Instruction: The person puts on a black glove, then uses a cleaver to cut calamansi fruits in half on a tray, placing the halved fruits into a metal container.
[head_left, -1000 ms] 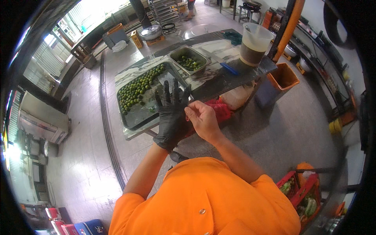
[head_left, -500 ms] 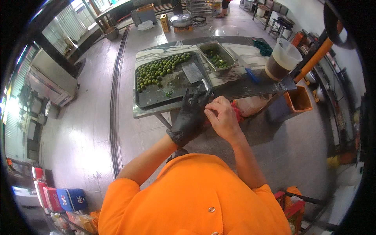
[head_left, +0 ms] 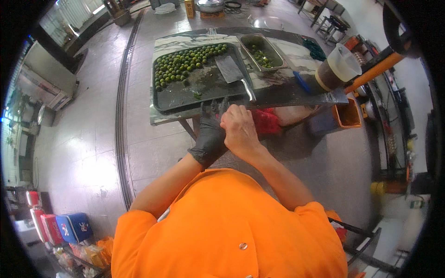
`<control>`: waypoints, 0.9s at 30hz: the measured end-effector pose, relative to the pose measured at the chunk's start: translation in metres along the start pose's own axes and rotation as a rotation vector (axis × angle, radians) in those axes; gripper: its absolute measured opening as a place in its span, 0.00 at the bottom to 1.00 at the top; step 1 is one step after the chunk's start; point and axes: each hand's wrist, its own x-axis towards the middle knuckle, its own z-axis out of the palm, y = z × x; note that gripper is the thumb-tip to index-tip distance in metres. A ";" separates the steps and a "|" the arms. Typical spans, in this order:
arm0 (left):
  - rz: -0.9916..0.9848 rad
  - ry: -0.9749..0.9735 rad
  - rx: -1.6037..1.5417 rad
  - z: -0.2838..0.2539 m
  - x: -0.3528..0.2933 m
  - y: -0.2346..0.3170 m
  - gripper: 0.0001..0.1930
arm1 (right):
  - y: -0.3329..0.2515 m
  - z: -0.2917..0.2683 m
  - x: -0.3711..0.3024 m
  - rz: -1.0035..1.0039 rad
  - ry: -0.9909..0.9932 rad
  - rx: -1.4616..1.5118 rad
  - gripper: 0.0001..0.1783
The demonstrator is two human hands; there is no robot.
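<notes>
My left hand (head_left: 207, 135) wears a black glove (head_left: 202, 152), its fingers stretched out toward the table's near edge. Bare and curled, my right hand (head_left: 239, 129) presses against the thumb side of that glove and pinches it; the fingertips are partly hidden. Just beyond both hands lies a dark rectangular tray (head_left: 178, 103). Small green limes (head_left: 183, 65) fill its far left part. A cleaver (head_left: 229, 69) rests on the tray's right side, its metal handle pointing toward me over the rim. To the right, a steel pan (head_left: 280, 64) holds cut green pieces.
On the marble-patterned table (head_left: 162, 42) are a blue-handled tool (head_left: 301, 82), a dark green cloth (head_left: 315, 49) and a clear pitcher (head_left: 337, 68) of brown liquid. Beneath it are a red bag (head_left: 269, 122) and an orange-rimmed bin (head_left: 353, 116). A blue cooler (head_left: 74, 227) stands lower left.
Both hands have drawn back toward me and left, away from the cleaver handle, which now shows fully. My right hand has moved further over the gloved left one. The view has tilted down.
</notes>
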 end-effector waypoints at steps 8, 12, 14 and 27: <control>-0.147 -0.020 -0.251 0.002 -0.016 -0.087 0.24 | -0.043 0.062 0.067 -0.058 -0.063 -0.108 0.05; -0.283 -0.119 -0.378 0.010 -0.025 -0.142 0.30 | -0.060 0.096 0.099 -0.009 -0.089 -0.016 0.04; -0.335 -0.201 -0.525 0.012 -0.026 -0.170 0.32 | -0.067 0.115 0.109 0.013 0.057 0.081 0.04; -0.351 -0.140 -1.191 0.089 -0.024 -0.233 0.30 | -0.069 0.156 0.121 0.597 -0.107 0.255 0.19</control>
